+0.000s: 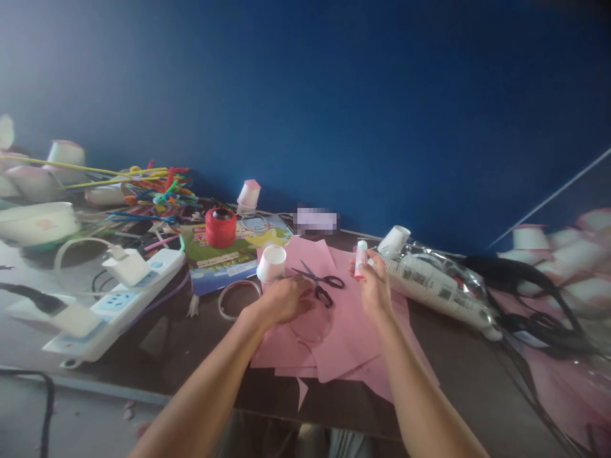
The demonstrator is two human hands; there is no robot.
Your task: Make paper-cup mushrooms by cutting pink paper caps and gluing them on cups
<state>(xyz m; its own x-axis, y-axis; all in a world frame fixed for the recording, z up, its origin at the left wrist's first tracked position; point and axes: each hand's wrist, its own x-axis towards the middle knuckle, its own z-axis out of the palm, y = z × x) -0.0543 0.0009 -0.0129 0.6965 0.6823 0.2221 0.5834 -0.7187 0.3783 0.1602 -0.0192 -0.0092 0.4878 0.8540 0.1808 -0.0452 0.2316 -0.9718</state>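
In my right hand (375, 286) is an upright glue stick (361, 261) with a white upper end and a pink-red label, gripped between thumb and fingers. My left hand (289, 298) is low over the stacked pink paper (353, 337), its fingers curled and pressed together. Their tips are blurred, and I cannot make out what they hold, if anything. Black-handled scissors (321, 280) lie with blades apart on the paper, just right of the left hand. A white paper cup (272, 262) stands right behind that hand.
A power strip (119, 302) with plugged-in chargers lies left. Behind are a red spool (220, 228), a colourful booklet (229, 264) and pipe cleaners (162, 184). A sleeve of stacked cups (436, 286) lies right, with more white cups (531, 238) beyond. A blue wall (334, 114) rises behind.
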